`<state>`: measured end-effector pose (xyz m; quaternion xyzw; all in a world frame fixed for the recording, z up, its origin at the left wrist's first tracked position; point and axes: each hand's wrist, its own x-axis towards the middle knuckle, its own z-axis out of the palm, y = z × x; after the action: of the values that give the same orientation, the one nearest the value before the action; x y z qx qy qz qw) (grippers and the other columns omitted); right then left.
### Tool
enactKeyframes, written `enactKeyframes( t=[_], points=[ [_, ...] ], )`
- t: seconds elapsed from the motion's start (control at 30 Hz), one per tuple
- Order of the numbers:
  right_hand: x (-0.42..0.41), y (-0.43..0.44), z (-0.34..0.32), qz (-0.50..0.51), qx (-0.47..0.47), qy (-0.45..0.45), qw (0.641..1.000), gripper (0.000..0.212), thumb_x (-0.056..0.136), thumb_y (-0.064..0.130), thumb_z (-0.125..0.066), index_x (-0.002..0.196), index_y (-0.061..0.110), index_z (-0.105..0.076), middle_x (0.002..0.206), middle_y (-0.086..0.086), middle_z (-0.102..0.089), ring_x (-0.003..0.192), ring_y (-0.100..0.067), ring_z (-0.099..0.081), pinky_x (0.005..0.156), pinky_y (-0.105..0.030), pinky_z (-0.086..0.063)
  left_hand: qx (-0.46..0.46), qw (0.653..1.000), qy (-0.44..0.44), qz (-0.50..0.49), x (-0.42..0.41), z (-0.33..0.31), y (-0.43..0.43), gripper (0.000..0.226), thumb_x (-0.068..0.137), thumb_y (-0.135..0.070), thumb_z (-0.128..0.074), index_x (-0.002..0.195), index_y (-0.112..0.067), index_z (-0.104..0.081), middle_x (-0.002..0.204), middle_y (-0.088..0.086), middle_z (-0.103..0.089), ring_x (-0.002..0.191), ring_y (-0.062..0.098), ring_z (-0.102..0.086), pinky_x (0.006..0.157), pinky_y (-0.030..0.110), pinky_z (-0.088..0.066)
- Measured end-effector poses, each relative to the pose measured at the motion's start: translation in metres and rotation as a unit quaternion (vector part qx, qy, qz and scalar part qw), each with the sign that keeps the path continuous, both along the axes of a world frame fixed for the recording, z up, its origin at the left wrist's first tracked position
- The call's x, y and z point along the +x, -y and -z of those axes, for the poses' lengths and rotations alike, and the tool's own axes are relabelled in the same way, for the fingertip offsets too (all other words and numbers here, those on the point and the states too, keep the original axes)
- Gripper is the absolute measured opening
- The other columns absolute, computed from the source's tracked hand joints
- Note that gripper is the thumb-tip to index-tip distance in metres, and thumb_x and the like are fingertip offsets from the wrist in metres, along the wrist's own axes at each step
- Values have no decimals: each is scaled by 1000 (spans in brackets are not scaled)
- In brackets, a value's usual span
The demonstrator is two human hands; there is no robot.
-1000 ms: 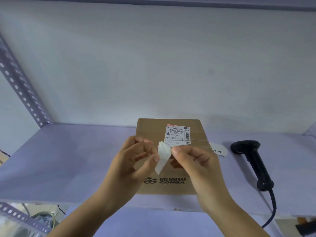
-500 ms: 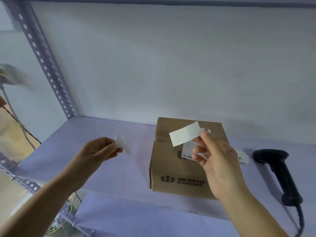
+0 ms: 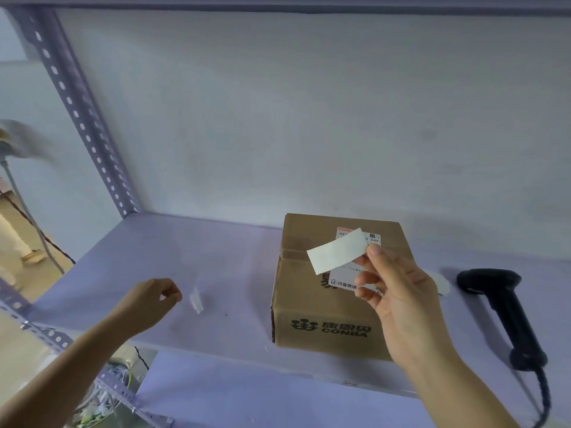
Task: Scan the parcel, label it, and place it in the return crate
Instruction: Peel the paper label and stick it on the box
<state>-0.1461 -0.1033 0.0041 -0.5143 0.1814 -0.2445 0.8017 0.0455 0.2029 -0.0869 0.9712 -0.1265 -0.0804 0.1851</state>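
On the shelf (image 3: 216, 257) sits the parcel (image 3: 324, 304), scanner (image 3: 506, 316) lying to its right. Above it the right hand (image 3: 401, 301) pinches a white label (image 3: 338, 251); the left hand (image 3: 151, 301), loosely curled, grips nothing, a blurred paper scrap (image 3: 196, 300) just beside its fingertips.

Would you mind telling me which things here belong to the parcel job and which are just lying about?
Part of the job:
- brown cardboard parcel
- blank white label strip, pinched in the right hand
- black handheld scanner

Lying about:
- small white backing scrap beside the left hand
- white paper slip behind the parcel
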Motion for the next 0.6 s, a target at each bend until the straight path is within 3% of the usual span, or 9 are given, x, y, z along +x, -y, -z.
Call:
enactKeyframes(
  t=[0.07,0.13,0.23,0.33,0.4,0.5,0.57,0.6],
  points=[
    [-1,0,1,4,-6,0,1000,19,67,36,-74,74,19,-79,73,0,-75,51,-8,-58,49,-20,-51,31,998,56,5,-2,-14,1,13,89,-6,-59,93,-5,-71,98,15,-70,89,32,-64,78,33,-46],
    [-2,1,1,12,-19,2,1000,20,67,35,-73,75,18,-79,75,-1,-76,50,-8,-58,49,-19,-51,0,991,131,11,-13,-39,12,15,87,-5,-61,98,-6,-70,101,15,-69,82,31,-64,74,34,-48],
    [-3,-1,0,54,-72,-3,996,16,75,33,-73,75,17,-79,74,-1,-75,51,-10,-57,53,-23,-51,-150,964,207,71,-50,-97,48,16,86,-16,-61,86,-31,-67,80,-15,-70,58,9,-60,55,18,-45],
    [-3,-7,2,131,-178,-17,975,13,84,34,-69,78,25,-78,63,6,-70,54,-10,-58,61,-32,-54,-283,936,106,179,-94,-145,92,16,83,-36,-53,82,-40,-68,80,-29,-69,64,3,-62,54,5,-45],
    [-4,-13,1,172,-248,-21,953,15,80,46,-65,80,36,-75,69,8,-72,60,-15,-61,67,-44,-57,-320,919,27,227,-115,-153,118,22,78,-42,-49,88,-43,-70,86,-20,-73,65,6,-61,63,19,-53],
    [-5,-16,1,228,-327,-23,917,16,78,55,-59,77,44,-70,70,1,-68,64,-22,-63,65,-51,-56,-379,903,-46,197,-131,-145,150,25,79,-40,-53,91,-37,-74,90,-6,-77,82,26,-64,78,46,-55],
    [-5,-14,2,255,-401,-6,880,14,82,51,-57,78,41,-66,66,2,-62,63,-21,-58,58,-47,-51,-416,890,-83,168,-133,-138,164,27,77,-42,-54,90,-34,-76,86,10,-76,73,23,-58,72,46,-52],
    [-5,-11,3,263,-438,18,859,12,85,45,-58,78,37,-65,67,6,-61,63,-21,-57,54,-44,-49,-432,880,-104,168,-133,-136,169,27,78,-43,-54,89,-33,-76,79,15,-72,69,18,-51,67,39,-47]
  ],
)
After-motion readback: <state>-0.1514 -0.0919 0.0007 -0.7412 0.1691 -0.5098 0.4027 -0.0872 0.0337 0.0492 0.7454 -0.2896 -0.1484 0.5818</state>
